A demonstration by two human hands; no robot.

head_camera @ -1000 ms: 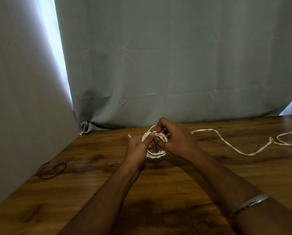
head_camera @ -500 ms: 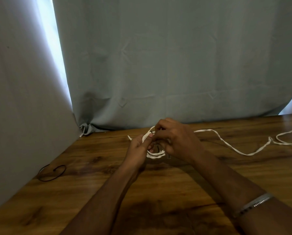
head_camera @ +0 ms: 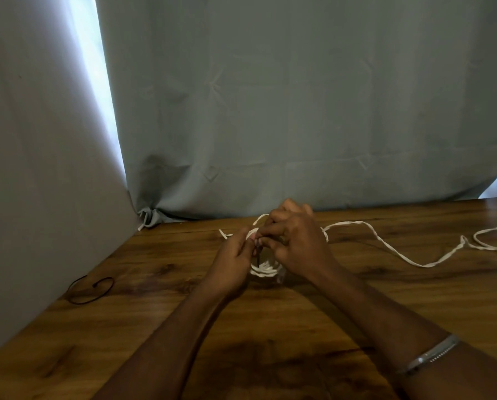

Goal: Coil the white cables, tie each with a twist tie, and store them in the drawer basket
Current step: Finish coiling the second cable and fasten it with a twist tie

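Tying is the step in hand: your left hand (head_camera: 235, 255) and right hand (head_camera: 296, 241) both pinch the dark twist tie (head_camera: 258, 251) over the coiled white cable (head_camera: 264, 269) above the table (head_camera: 155, 327). Next, you likely twist its ends snug.

Two bare forearms enter from the bottom edge, no sleeves visible on either. Left hand (head_camera: 231, 255) and right hand (head_camera: 299, 241) sit centre frame, no rings or gloves that I can make out. Right wrist, lower right: thin silver bangle (head_camera: 427, 355), flat band, row of small bright studs along it.
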